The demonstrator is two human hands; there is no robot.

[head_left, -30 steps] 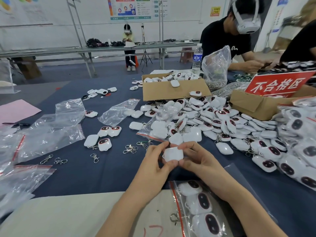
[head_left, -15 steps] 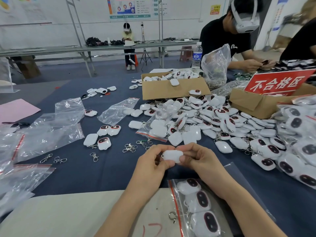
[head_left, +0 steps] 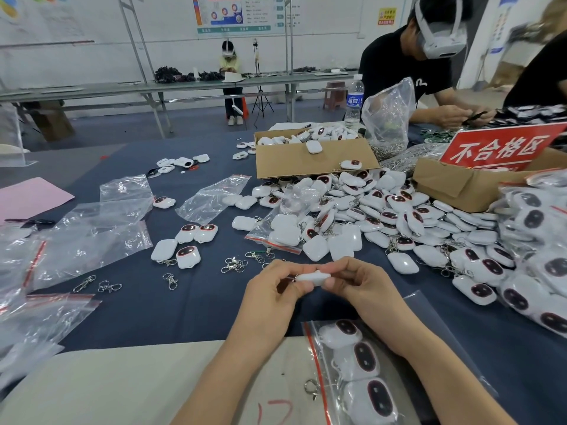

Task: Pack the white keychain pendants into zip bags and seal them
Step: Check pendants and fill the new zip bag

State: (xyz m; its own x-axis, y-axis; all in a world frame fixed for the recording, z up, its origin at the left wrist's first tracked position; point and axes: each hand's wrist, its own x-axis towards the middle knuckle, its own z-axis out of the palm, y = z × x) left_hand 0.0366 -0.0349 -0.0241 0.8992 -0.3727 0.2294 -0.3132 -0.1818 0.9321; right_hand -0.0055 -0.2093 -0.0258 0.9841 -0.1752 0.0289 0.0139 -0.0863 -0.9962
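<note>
Pinching 1 white pendant (head_left: 313, 277) between them, the left hand (head_left: 273, 292) and the right hand (head_left: 362, 286) meet over the blue tablecloth (head_left: 153, 314) at the middle of the view. Each hand has its fingers and thumb curled round 1 end: the left takes the 9 o'clock end, the right the 3 o'clock end. The pendant is turned edge-on to the camera, so only its narrow white side shows. Its long axis runs level from 9 to 3 o'clock. A small glint at its 9 o'clock end may be a metal ring, though it is too small to be sure.

At 5 o'clock from the hands lies a zip bag (head_left: 313, 357), partly on a beige board (head_left: 122, 381). It holds 3 pendants, dark faces up, in a row from 12 to 6 o'clock. Its red strip runs along its 9 o'clock edge.

A heap of loose pendants (head_left: 383, 216) spreads at 1 to 2 o'clock, and loose metal clasps (head_left: 233, 265) lie at 10 o'clock, near the left hand. A cardboard box (head_left: 306, 164) sits at 12 o'clock, and empty clear bags (head_left: 92, 240) lie at 9 o'clock.
</note>
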